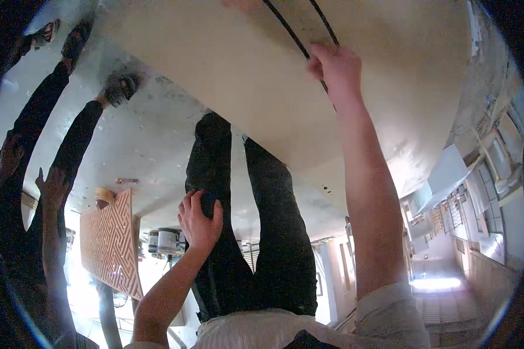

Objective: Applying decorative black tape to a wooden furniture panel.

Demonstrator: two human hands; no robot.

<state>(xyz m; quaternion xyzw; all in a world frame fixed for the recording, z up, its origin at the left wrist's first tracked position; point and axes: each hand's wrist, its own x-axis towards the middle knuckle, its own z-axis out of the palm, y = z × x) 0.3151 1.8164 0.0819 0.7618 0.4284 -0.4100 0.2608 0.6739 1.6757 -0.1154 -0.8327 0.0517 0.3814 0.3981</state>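
The view is turned upside down, looking back between my own legs in black trousers (pixel 273 232). My right hand (pixel 335 67) reaches to the top of the picture and is closed on two thin black cords (pixel 291 35) that run across a large pale beige board (pixel 244 75). My left hand (pixel 199 221) lies against my left trouser leg, its fingers curled round a small dark blue object (pixel 208 203); what that object is I cannot tell.
At the left stands another person in black trousers (pixel 46 116) and dark shoes (pixel 119 88), with one hand (pixel 52 186) hanging. A panel with a zigzag pattern (pixel 110 244) and paint tins (pixel 166 239) sit behind. A corridor (pixel 442 279) runs off at the right.
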